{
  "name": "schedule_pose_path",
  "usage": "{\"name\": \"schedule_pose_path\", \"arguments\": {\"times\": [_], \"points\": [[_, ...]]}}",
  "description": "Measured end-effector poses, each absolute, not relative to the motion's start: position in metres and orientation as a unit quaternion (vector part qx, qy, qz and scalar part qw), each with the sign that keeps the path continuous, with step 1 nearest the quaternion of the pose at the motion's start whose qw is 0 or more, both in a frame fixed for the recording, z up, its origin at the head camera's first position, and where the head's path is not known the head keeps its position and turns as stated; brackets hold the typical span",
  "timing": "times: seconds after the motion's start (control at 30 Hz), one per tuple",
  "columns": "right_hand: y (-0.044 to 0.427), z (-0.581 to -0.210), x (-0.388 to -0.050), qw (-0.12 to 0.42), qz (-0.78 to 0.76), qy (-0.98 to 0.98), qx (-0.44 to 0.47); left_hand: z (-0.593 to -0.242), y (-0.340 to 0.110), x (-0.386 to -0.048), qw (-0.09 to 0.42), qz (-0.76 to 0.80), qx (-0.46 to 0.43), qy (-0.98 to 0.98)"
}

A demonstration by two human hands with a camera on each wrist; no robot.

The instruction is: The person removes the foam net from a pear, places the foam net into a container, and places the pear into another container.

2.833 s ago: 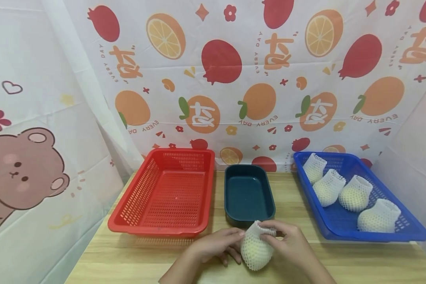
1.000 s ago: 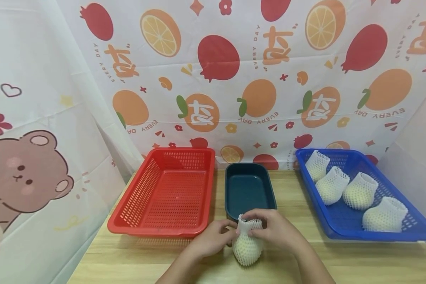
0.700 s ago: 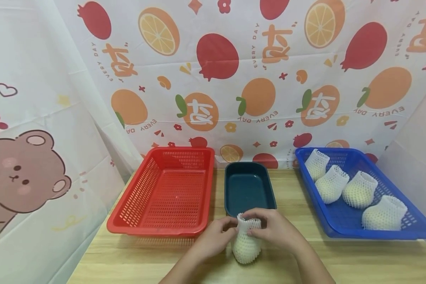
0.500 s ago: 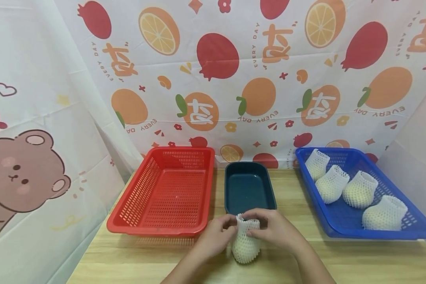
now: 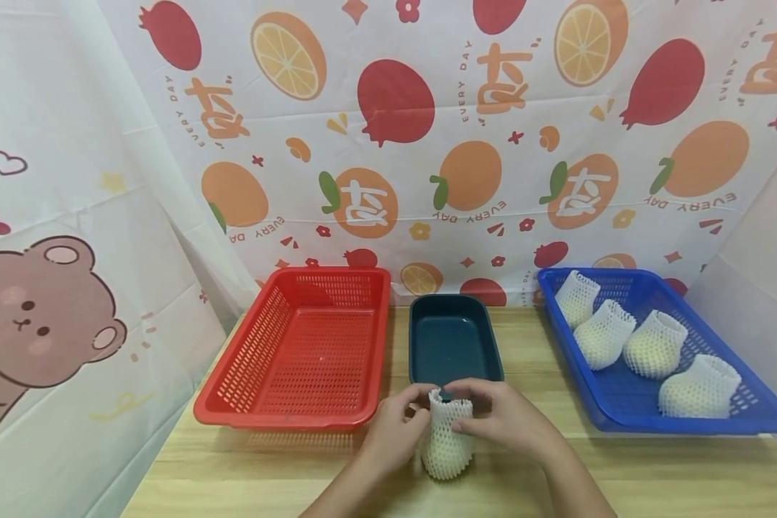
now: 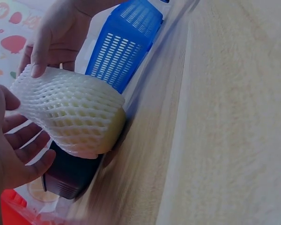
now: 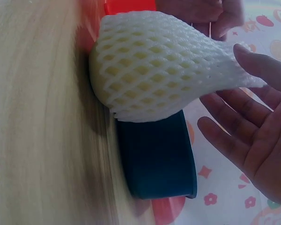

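A white foam net sleeve (image 5: 449, 450) stands upright on the table around a pale yellow round fruit (image 6: 115, 130), whose bare base shows below the net in both wrist views. The left hand (image 5: 391, 430) pinches the left side of the net's top rim. From the right, the right hand (image 5: 506, 419) pinches the opposite side of that rim, thumb outside on the mesh (image 7: 150, 61). Its other fingers spread loosely in the right wrist view. The rim is held stretched between the hands. What kind of fruit it is stays hidden by the net.
A red mesh basket (image 5: 215, 414) stands on the left. Just behind the hands is a small dark teal bin (image 5: 416, 345). On the right, a blue basket (image 5: 680, 426) holds several net-wrapped fruits (image 5: 655, 345). A patterned cloth (image 5: 427, 216) hangs behind the table.
The wrapped fruit has shifted slightly left and now stands more upright. The left hand has moved up from beside the fruit to the net's rim. The right hand stays at the rim.
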State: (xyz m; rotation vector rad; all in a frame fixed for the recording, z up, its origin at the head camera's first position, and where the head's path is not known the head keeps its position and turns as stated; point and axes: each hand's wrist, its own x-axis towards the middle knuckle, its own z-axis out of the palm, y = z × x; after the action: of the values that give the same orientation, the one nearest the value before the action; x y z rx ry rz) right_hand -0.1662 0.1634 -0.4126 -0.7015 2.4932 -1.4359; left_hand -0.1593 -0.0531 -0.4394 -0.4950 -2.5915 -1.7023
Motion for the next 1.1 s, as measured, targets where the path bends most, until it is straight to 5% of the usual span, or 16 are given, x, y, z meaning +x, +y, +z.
{"name": "schedule_pose_path", "arguments": {"times": [1.1], "points": [[0.1688, -0.4132, -0.1653, 0.057, -0.455, 0.856, -0.24, -0.4398, -0.0523, -0.1588, 0.044, -0.564, -0.222, -0.794]]}}
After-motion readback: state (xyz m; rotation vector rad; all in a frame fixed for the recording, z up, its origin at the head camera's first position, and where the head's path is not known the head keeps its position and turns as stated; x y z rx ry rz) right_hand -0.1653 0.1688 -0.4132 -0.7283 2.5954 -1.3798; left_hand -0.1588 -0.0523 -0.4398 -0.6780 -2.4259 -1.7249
